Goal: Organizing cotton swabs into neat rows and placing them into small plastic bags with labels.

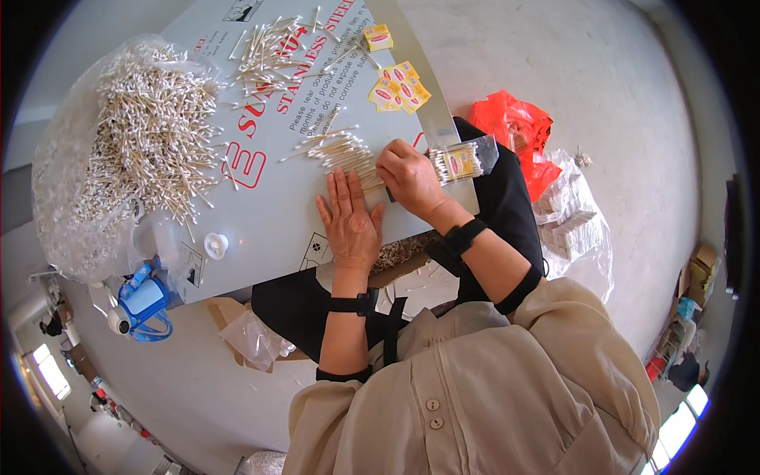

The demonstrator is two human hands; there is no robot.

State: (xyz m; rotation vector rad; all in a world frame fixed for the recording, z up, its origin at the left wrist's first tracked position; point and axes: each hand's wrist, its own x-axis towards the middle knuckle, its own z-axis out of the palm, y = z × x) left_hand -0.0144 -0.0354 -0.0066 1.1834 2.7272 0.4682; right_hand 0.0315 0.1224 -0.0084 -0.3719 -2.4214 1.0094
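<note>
My left hand lies flat on the metal-topped table, fingers stretched out, their tips touching the near end of a loose row of cotton swabs. Just right of it, my right hand has its fingers curled together at the end of that row; what they grip is hidden beneath them. Beside the right hand, at the table's right edge, lies a clear plastic bag with cotton swabs and a yellow label card in it. More yellow cards lie in an overlapping pile farther back.
A large clear bag heaped with cotton swabs covers the table's left side. Scattered swabs lie at the back. A small white round piece and a blue bottle are near left. Red and clear plastic bags sit on the floor, right.
</note>
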